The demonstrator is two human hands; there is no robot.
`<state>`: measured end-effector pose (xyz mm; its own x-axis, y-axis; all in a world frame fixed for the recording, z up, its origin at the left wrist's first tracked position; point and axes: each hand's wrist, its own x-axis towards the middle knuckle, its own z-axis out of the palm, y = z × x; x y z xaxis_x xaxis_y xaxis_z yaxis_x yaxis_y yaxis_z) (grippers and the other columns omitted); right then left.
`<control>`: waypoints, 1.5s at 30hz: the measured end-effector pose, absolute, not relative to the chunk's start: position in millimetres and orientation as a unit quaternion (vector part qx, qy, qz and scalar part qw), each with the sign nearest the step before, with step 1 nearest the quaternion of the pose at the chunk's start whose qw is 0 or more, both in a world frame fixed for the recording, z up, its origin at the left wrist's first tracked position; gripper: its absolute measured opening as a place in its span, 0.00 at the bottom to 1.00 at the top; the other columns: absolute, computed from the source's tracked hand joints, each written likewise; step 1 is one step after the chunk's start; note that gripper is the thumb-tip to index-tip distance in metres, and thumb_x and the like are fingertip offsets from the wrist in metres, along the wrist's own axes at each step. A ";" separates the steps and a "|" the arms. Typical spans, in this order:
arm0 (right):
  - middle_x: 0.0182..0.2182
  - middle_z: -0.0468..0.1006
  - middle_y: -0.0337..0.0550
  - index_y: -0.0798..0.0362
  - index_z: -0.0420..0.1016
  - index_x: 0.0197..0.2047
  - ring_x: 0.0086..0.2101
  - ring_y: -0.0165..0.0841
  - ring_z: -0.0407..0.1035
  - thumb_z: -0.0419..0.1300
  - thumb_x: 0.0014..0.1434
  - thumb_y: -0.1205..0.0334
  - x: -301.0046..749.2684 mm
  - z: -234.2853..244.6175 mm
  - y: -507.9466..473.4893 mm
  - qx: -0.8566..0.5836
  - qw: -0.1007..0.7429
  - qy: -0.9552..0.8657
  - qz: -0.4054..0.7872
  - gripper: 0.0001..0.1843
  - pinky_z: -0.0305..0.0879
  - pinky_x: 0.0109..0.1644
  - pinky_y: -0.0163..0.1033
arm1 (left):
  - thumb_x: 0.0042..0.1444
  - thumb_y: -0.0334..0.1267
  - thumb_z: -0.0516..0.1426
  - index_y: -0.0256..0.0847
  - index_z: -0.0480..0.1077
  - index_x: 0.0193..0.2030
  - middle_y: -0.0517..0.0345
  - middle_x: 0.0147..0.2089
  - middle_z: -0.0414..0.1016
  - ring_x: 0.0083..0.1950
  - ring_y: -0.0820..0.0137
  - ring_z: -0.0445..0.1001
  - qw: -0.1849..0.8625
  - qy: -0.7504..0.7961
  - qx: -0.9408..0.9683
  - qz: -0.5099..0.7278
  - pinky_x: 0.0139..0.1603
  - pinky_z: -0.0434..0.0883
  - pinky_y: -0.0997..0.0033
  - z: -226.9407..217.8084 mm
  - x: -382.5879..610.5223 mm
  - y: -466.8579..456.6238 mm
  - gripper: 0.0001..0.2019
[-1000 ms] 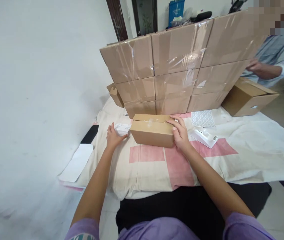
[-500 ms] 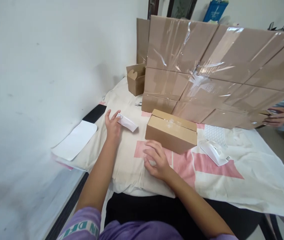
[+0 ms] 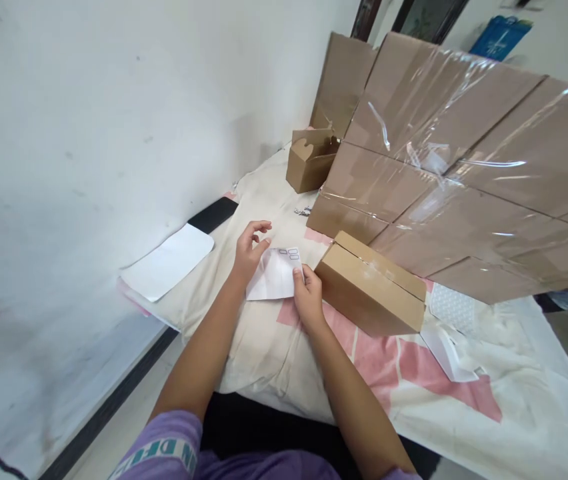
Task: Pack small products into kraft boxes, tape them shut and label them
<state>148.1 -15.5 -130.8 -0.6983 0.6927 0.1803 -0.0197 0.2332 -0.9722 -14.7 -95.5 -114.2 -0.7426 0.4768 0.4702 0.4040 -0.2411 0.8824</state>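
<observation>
A white paper slip (image 3: 274, 279) with small printed boxes along its upper right corner is spread flat in front of me. My right hand (image 3: 307, 293) pinches it by the right edge, thumb on top. At its upper left is my left hand (image 3: 252, 252), fingers apart and thumb close to the slip's edge; whether the thumb touches it I cannot tell. Just right of my right hand, a closed brown cardboard box (image 3: 371, 283) with tape on top sits on the cloth.
Large taped cartons (image 3: 444, 160) form a wall across the back right. A small open box (image 3: 309, 163) stands near the wall. White sheets (image 3: 169, 263) and a black flat item (image 3: 213, 215) lie at left. A white tape dispenser (image 3: 449, 353) rests at right on the cloth (image 3: 529, 373).
The slip has gone from my left hand's fingers to my right hand's grip and now faces up. My right hand moved up to it. The view has turned left.
</observation>
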 end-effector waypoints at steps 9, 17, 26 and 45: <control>0.44 0.81 0.46 0.50 0.73 0.45 0.45 0.38 0.75 0.56 0.67 0.46 139.0 -143.0 -29.4 -0.258 0.331 -0.585 0.695 0.16 0.73 0.54 0.44 | 0.54 0.46 0.59 0.41 0.75 0.43 0.54 0.37 0.78 0.34 0.71 0.74 0.115 0.562 0.201 0.794 0.34 0.67 0.71 -125.2 -64.6 -115.4 0.14; 0.54 0.80 0.49 0.49 0.68 0.60 0.56 0.38 0.74 0.56 0.66 0.54 128.4 -152.0 -34.3 -0.213 0.362 -0.576 0.701 0.20 0.66 0.67 0.50 | 0.43 0.62 0.69 0.36 0.76 0.50 0.47 0.38 0.80 0.44 0.53 0.81 0.383 0.541 0.296 0.688 0.41 0.75 0.61 -131.1 -43.8 -119.1 0.35; 0.52 0.82 0.47 0.50 0.73 0.49 0.53 0.40 0.75 0.59 0.65 0.53 128.2 -144.9 -27.5 -0.229 0.338 -0.572 0.712 0.13 0.68 0.64 0.48 | 0.44 0.86 0.47 0.40 0.76 0.44 0.45 0.37 0.80 0.47 0.54 0.79 0.364 0.570 0.338 0.654 0.44 0.76 0.60 -154.9 -11.9 -77.7 0.48; 0.37 0.86 0.49 0.57 0.82 0.40 0.31 0.38 0.78 0.73 0.49 0.52 117.8 -148.3 -12.7 -0.280 0.275 -0.543 0.742 0.19 0.77 0.34 0.43 | 0.56 0.59 0.64 0.39 0.74 0.42 0.59 0.32 0.76 0.30 0.72 0.72 0.154 0.575 0.214 0.775 0.31 0.68 0.74 -142.4 2.1 -64.9 0.23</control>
<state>117.8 -12.7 -148.3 -0.6916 0.7128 -0.1169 -0.1046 -0.2589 -0.9602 2.1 -64.9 -142.4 -0.8607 0.4853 0.1538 0.0067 -0.2913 0.9566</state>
